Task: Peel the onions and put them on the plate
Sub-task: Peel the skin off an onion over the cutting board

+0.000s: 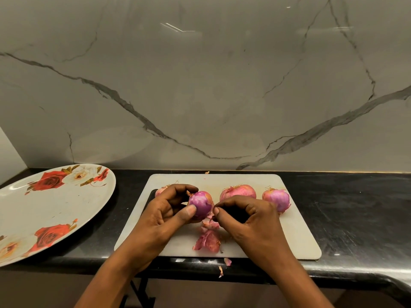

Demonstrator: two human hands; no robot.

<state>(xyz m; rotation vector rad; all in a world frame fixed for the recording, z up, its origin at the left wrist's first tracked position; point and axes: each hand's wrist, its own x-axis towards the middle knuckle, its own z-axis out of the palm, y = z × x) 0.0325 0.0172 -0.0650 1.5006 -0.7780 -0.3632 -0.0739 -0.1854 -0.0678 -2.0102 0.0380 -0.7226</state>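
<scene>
The left hand (169, 210) grips a partly peeled onion (201, 204). Its thumb presses against the near side and its fingers curl over the far side. The bared flesh is glossy purple-pink.

Just to the right, almost touching, the right hand (246, 216) has its fingers curled. Its thumb and forefinger pinch a strip of loose skin (210, 218) that hangs from the lower right side of the onion.

Both hands are over a white cutting board (289, 241). Whether the held onion touches the board cannot be told. Between the two wrists, nearer the person, a pile of pink peels (208, 240) lies on the board.

Just beyond the knuckles of the right hand sits a second onion (239, 192), still in its papery skin. Further to the right of that hand is a third onion (277, 198), with purple showing through torn skin. Behind the fingers of the left hand a fourth onion (160, 191) is mostly hidden. All three rest on the board.

Well to the left of the left hand lies the plate (44, 218), large and white, printed with red and cream roses. Plate and board rest on a black countertop (355, 218). Two scraps of peel (227, 261) lie at its front edge, near the forearms. Beyond the hands rises a pale marble wall (200, 85) with dark veins.
</scene>
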